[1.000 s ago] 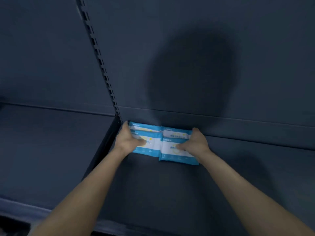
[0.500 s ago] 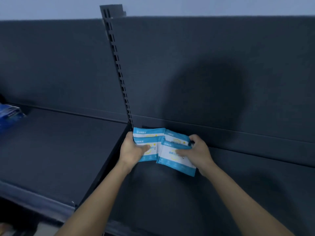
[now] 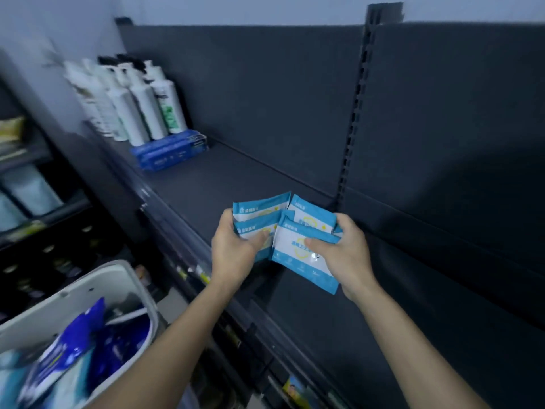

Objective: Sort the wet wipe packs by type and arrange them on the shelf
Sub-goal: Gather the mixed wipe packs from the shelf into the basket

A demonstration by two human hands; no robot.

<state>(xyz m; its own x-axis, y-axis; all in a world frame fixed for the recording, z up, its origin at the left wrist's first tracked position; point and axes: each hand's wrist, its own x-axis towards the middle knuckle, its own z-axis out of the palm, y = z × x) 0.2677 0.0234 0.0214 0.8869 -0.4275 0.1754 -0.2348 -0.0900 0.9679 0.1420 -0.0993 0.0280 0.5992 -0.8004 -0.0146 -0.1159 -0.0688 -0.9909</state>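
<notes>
basket [image 3: 124, 278] contents blurred; pack print unreadable.

Right packs [image 3: 298, 256], top one: white logo and a short row of Chinese characters on the blue top band. Yellow Chinese characters on the white panel, partly covered. Both too blurred to read with certainty. Small mark near its lower edge, possibly "10".
Left packs [image 3: 253, 224]: same band print, illegible.
Far left: green label on a bottle [image 3: 168, 109] and white print on the dark-blue packs [image 3: 168, 152], both unreadable.
</notes>
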